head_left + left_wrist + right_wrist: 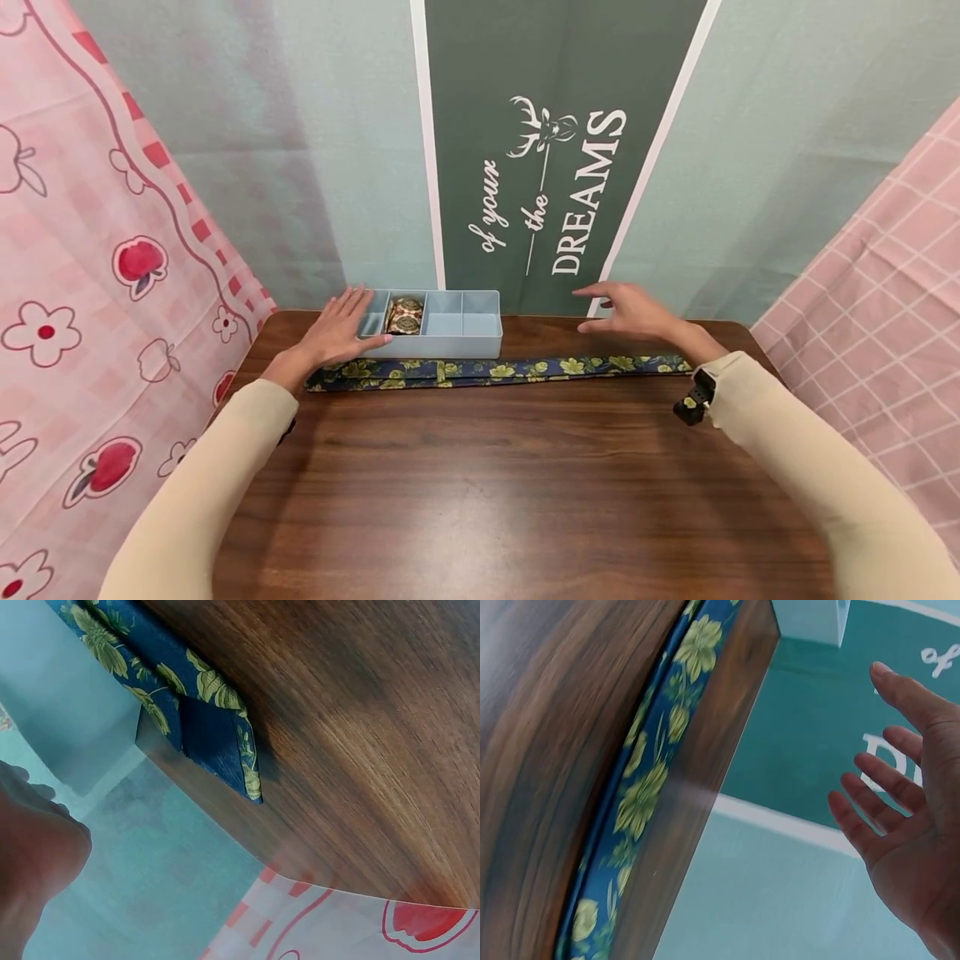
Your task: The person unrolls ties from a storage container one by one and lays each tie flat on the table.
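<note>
A pale blue divided box (442,347) stands at the back edge of the table. In its second compartment from the left sits a rolled, patterned brown and cream piece of cloth (406,317). My left hand (341,327) lies at the box's left end, fingers extended toward the back and thumb along the front rim. In front of the box, a navy necktie with yellow flowers (495,371) stretches lengthwise; its pointed end (217,735) shows in the left wrist view. Above the tie's right part, my right hand (633,310) hovers with fingers spread, holding nothing.
The brown wooden table (465,475) extends toward me. Behind it hangs a green cloth with white lettering (555,208). Pink printed cloth (112,275) borders the left side, and pink checked cloth (877,308) the right.
</note>
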Tool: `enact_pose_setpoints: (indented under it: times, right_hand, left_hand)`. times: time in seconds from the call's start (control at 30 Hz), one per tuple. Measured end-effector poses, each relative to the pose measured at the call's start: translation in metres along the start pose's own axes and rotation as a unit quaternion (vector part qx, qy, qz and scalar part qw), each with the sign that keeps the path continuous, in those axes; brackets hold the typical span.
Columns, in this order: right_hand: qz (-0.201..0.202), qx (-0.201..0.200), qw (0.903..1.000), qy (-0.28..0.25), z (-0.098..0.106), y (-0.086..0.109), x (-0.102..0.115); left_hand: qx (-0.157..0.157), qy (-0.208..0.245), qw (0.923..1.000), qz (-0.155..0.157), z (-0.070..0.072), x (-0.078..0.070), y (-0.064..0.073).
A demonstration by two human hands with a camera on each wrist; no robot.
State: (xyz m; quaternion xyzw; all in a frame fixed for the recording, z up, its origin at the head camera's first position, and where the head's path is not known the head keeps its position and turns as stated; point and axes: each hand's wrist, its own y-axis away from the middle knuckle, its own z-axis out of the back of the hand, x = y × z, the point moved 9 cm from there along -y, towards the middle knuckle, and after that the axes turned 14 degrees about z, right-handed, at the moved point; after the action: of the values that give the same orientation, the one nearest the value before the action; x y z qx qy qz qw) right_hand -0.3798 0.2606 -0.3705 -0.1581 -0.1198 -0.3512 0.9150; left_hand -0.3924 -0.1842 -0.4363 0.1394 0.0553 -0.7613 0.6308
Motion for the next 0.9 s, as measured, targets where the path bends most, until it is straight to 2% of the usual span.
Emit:
enact_pose_setpoints:
  times: [0.17, 0.3, 0.53, 0.9]
  right_hand:
    - [0.03, 0.003, 0.9995, 0.014, -0.007, -0.021, 0.016]
    - [0.048, 0.004, 0.9988, 0.009, -0.011, -0.038, 0.028]
    - [0.089, -0.002, 0.996, -0.007, -0.019, -0.065, 0.05]
    - [0.116, 0.005, 0.9931, -0.019, -0.04, -0.104, 0.074]
  left_hand:
    - [0.001, -0.012, 0.9999, 0.004, -0.005, -0.001, -0.004]
    - [0.002, -0.011, 0.9999, 0.004, -0.009, -0.001, -0.009]
    - [0.007, -0.037, 0.9992, 0.013, -0.02, 0.005, -0.015]
    - [0.021, -0.036, 0.999, 0.018, -0.017, -0.001, -0.009]
